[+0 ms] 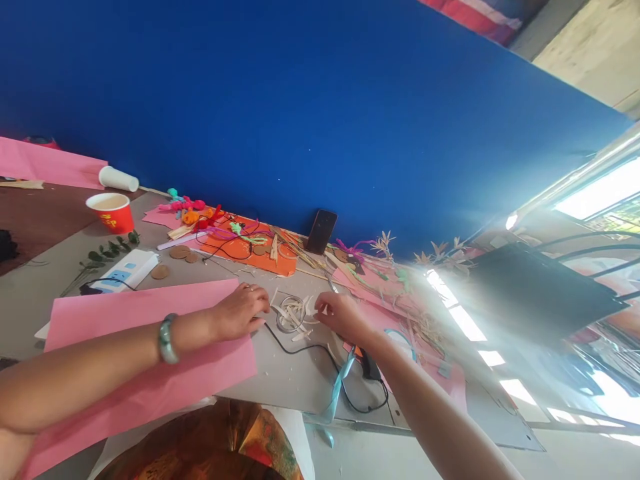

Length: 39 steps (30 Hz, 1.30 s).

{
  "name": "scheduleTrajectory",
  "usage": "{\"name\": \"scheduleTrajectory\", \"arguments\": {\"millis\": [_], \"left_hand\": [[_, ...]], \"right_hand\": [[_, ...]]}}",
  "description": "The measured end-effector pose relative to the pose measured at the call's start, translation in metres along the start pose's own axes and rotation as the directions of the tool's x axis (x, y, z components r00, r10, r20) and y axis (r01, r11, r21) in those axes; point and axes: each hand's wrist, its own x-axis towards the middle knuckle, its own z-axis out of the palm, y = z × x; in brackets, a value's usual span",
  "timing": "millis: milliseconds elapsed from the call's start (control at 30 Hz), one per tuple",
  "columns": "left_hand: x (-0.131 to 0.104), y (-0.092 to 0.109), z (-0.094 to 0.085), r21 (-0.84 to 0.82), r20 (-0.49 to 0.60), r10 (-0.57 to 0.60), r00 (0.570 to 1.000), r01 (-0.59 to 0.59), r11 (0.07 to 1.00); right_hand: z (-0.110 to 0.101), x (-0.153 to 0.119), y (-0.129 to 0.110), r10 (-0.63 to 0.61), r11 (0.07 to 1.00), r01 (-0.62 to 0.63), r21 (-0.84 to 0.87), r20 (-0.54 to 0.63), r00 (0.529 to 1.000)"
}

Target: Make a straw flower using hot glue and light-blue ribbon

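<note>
Over the right edge of a large pink sheet is my left hand, its fingers bent and pointing toward a small pile of pale strips. A thin grey loop lies among the strips. On the other side of the pile, my right hand has its fingers curled in at the strips' right edge; whether anything is between them is too small to tell. A black cable runs on the grey table below the pile.
A dark phone leans on the blue panel. Orange paper with cords and craft pieces lies behind the pile. At left stand a red cup and a power strip. A light-blue ribbon hangs over the front edge.
</note>
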Motion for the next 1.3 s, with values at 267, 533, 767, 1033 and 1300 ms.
{"name": "scheduleTrajectory", "arguments": {"millis": [267, 533, 767, 1033, 1300], "left_hand": [[-0.035, 0.023, -0.006, -0.05, 0.023, 0.043, 0.999, -0.041, 0.998], [0.032, 0.058, 0.028, 0.142, 0.007, 0.149, 0.989, -0.149, 0.979], [0.053, 0.067, 0.045, 0.259, 0.042, 0.139, 0.989, -0.145, 0.955], [0.043, 0.066, 0.044, 0.229, 0.036, 0.087, 0.996, -0.093, 0.969], [0.027, 0.034, 0.015, 0.104, -0.115, -0.083, 0.99, 0.095, 0.99]], "right_hand": [[0.009, -0.047, 0.014, 0.181, 0.983, -0.176, -0.043, 0.213, 0.96], [0.016, -0.052, 0.01, 0.197, 0.98, -0.191, -0.048, 0.182, 0.963], [0.001, -0.042, 0.011, 0.129, 0.988, -0.136, 0.071, 0.093, 0.987], [0.01, 0.016, -0.011, 0.024, 0.977, -0.013, 0.211, -0.05, 0.998], [0.02, 0.038, -0.012, -0.011, 0.988, 0.016, 0.156, -0.029, 1.0]]}}
